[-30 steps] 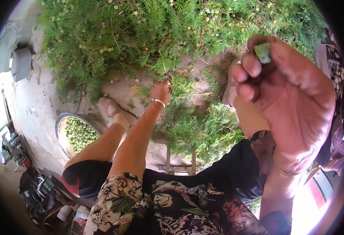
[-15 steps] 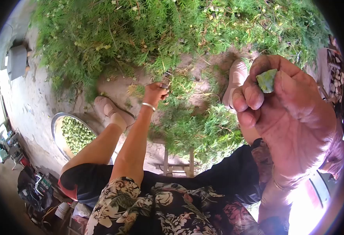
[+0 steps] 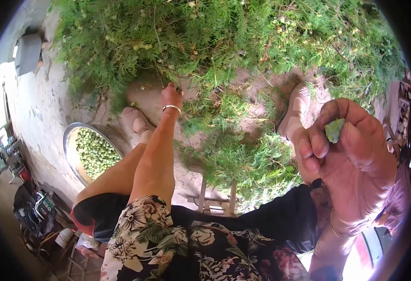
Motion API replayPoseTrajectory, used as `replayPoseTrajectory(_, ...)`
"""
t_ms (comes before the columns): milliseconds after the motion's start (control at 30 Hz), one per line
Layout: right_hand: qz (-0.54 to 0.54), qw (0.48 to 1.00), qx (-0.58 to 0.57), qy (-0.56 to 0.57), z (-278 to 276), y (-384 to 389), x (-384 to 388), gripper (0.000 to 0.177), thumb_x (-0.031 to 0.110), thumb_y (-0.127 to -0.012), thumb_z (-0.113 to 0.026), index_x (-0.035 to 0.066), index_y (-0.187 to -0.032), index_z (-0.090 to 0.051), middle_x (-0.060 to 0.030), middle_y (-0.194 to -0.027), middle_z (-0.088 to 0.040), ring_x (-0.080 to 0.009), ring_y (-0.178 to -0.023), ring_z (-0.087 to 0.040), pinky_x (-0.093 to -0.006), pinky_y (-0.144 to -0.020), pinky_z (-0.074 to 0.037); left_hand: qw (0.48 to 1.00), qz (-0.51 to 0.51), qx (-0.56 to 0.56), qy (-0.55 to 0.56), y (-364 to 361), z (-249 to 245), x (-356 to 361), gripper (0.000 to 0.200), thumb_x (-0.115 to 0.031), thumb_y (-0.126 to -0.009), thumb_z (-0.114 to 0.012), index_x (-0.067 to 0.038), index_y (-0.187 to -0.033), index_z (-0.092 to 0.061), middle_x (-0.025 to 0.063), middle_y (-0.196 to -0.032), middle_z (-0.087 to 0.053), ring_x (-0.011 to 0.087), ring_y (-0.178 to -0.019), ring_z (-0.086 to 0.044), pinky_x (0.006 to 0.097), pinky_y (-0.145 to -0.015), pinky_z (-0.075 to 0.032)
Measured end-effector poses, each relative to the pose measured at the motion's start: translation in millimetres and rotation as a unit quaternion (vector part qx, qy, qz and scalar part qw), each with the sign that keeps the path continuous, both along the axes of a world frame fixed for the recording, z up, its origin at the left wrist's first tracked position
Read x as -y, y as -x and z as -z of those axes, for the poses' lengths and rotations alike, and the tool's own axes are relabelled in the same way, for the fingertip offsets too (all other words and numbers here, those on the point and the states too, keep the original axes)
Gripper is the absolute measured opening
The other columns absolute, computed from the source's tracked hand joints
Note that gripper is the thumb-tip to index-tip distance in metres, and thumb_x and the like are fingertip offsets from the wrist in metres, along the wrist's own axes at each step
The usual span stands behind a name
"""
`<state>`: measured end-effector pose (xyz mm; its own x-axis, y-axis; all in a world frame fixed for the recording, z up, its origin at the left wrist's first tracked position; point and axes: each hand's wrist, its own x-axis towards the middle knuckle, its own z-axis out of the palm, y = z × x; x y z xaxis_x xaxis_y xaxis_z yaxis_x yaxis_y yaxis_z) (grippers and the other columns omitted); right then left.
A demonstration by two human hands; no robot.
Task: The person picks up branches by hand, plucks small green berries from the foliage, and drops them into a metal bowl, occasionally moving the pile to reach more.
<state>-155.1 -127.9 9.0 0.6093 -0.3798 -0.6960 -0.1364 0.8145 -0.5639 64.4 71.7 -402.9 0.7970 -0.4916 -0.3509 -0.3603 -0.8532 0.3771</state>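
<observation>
My right hand (image 3: pixel 350 140) is raised close to the camera, palm facing me. Its thumb and forefinger pinch a small, pale green seed cone (image 3: pixel 334 130), and the other fingers are curled. My left hand (image 3: pixel 171 96), with a white bracelet at its wrist, reaches forward to the near edge of a large heap of green conifer branches (image 3: pixel 168 42). Its fingers are closed, and whatever is in them is too small to make out. A thin twig lies just beyond the fingertips.
To my left, a metal basin (image 3: pixel 72 159) holds many green cones (image 3: pixel 95 152). Loose sprigs (image 3: pixel 243 150) lie between my feet. A small wooden stool (image 3: pixel 217 203) stands before my lap. Tools and clutter (image 3: pixel 37 210) sit at the far left, with stacked wood at the right.
My left hand has moved forward and slightly left, up to the edge of the branches. My right hand, still pinching the cone, appears lower and further right. The whole view has shifted slightly.
</observation>
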Motion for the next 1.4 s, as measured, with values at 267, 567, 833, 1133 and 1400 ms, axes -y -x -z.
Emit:
replayPoseTrajectory(267,0.001,1.0,-0.017,0.022,1,-10,-11,0.038,0.017,-0.084,-0.065,-0.011,-0.1,-0.044,-0.0163,-0.074,-0.049,-0.0267,-0.079,-0.049,-0.0311,-0.064,-0.044,0.702,-0.451,-0.364,0.413,-11,-27,-51,0.012,0.001,-0.072,-0.069,0.0,-0.075,-0.057,0.0085,-0.063,-0.058,0.0185,-0.047,-0.056,0.0255,-0.035,-0.036)
replayPoseTrajectory(567,-0.025,0.998,-0.046,0.033,10,-21,-16,0.041,0.019,-0.083,-0.067,-0.011,-0.098,-0.045,-0.0171,-0.073,-0.052,-0.0262,-0.074,-0.051,-0.0307,-0.06,-0.043,0.905,-0.405,0.075,0.102,-116,52,-143,0.01,-0.003,-0.077,-0.065,0.001,-0.082,-0.057,0.0117,-0.064,-0.059,0.0197,-0.044,-0.057,0.0314,-0.035,-0.045)
replayPoseTrajectory(833,-0.019,0.998,-0.055,0.027,23,-25,-18,0.035,0.015,-0.081,-0.068,-0.011,-0.094,-0.05,-0.0184,-0.07,-0.055,-0.0285,-0.069,-0.055,-0.0328,-0.058,-0.047,0.881,-0.449,-0.144,0.036,-125,14,-112,0.009,0.004,-0.076,-0.06,0.002,-0.082,-0.054,0.0113,-0.061,-0.057,0.021,-0.042,-0.055,0.0303,-0.034,-0.043)
replayPoseTrajectory(1133,-0.045,0.994,-0.1,0.018,22,-35,-21,0.036,0.018,-0.079,-0.069,-0.009,-0.093,-0.051,-0.0169,-0.07,-0.055,-0.0258,-0.069,-0.055,-0.0313,-0.058,-0.046,0.964,-0.259,0.028,0.055,-121,51,-62,0.006,-0.002,-0.076,-0.065,-0.001,-0.077,-0.059,0.0126,-0.062,-0.061,0.0191,-0.045,-0.058,0.0316,-0.036,-0.043)
replayPoseTrajectory(1400,-0.049,0.987,-0.122,0.088,14,-40,-23,0.025,0.007,-0.077,-0.061,-0.009,-0.094,-0.054,-0.0179,-0.077,-0.059,-0.022,-0.067,-0.056,-0.0276,-0.061,-0.046,0.509,-0.357,-0.607,0.495,-68,-11,-66,0.017,-0.005,-0.078,-0.059,-0.002,-0.095,-0.061,0.0138,-0.092,-0.062,0.026,-0.081,-0.061,0.0341,-0.062,-0.051)
